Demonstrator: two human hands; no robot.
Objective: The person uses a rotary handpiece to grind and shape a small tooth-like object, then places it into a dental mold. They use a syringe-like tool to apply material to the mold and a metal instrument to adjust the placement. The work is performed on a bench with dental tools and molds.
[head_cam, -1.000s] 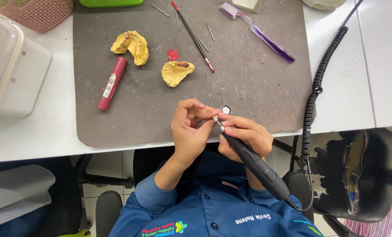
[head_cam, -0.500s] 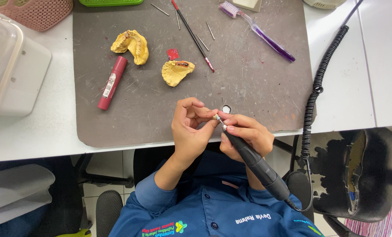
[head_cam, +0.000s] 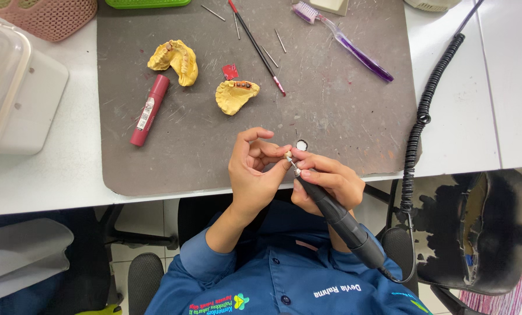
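Note:
My left hand (head_cam: 252, 175) pinches a tiny pale tooth-like piece (head_cam: 288, 154) between thumb and fingertips, just above the front edge of a grey work mat (head_cam: 331, 105). My right hand (head_cam: 328, 181) grips a black rotary handpiece (head_cam: 343, 221) like a pen, its tip touching the small piece. Both hands meet close together in front of my blue shirt. A small white round bit (head_cam: 301, 144) lies on the mat just beyond my fingers.
Two yellow dental casts (head_cam: 176, 58) (head_cam: 235, 95), a red tube (head_cam: 149, 111), a thin red-tipped brush (head_cam: 258, 46) and a purple toothbrush (head_cam: 348, 44) lie on the mat. A coiled black cable (head_cam: 421, 111) runs down the right. A clear plastic box (head_cam: 4, 87) stands left, a worn black chair (head_cam: 477, 233) right.
The hands stay joined at the small piece, with only slight shifts of the fingers and the handpiece tip. Nothing on the mat has moved.

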